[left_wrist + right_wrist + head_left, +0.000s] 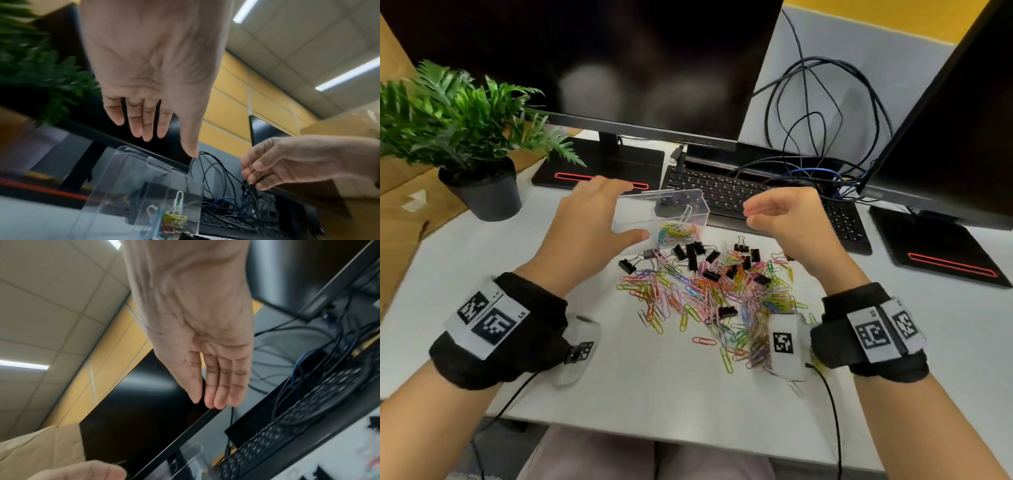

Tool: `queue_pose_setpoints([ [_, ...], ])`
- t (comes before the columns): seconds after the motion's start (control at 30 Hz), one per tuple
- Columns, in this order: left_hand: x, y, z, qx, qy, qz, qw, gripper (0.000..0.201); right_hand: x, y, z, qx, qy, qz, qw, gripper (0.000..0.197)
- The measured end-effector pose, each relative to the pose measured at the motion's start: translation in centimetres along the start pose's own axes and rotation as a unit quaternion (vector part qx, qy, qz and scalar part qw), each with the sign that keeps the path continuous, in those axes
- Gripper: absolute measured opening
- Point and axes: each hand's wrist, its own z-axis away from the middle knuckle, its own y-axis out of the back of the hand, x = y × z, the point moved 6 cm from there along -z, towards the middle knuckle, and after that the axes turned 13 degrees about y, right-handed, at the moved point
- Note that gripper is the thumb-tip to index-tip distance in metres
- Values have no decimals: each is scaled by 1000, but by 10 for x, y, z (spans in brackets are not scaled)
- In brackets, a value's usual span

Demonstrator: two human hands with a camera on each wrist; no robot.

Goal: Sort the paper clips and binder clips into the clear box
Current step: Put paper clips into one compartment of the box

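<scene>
**Hands hovering at the box, heap waiting**

Clips first: the mixed heap of coloured wire paper clips [709, 301] lies on the white desk [619, 370] in front of me, with the black metal binder clips [693, 255] scattered mostly along its far edge. The clear plastic box [681, 214] stands just beyond the heap, lid tipped back, a small pile of coloured paper clips already in its right part. One pale clip leans upright against the wall there.

My left hand [589, 222] floats beside the box with fingers spread and straight, thumb near the front wall, gripping nothing. My right hand [787, 216] hangs over the keyboard [722, 192], fingers loosely bent and empty as far as both wrist views show.

I judge the next step is another pickup. To do it well, I would steady the light box with the left hand so it does not skid, then pinch from the heap's edge rather than its tangled middle. Binder clips should go in a separate part from the paper clips, though I cannot make out the divider clearly.
</scene>
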Motion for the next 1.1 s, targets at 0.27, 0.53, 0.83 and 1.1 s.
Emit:
queue_pose_setpoints([
  [0.27, 90, -50, 52, -222, -202, -67, 951, 56, 56, 54, 63, -173, -192, 182, 949, 26],
  [0.53, 157, -106, 107, -306, -345, -178, 869, 57, 105, 90, 102, -267, -332, 308, 851, 27],
  [0.83, 181, -140, 111, -316, -364, -231, 845, 86, 103, 66, 99, -276, -297, 287, 868, 23],
  [1.1, 191, -140, 97, -263, -338, -241, 871, 39, 75, 29, 92, -277, -256, 132, 917, 16],
])
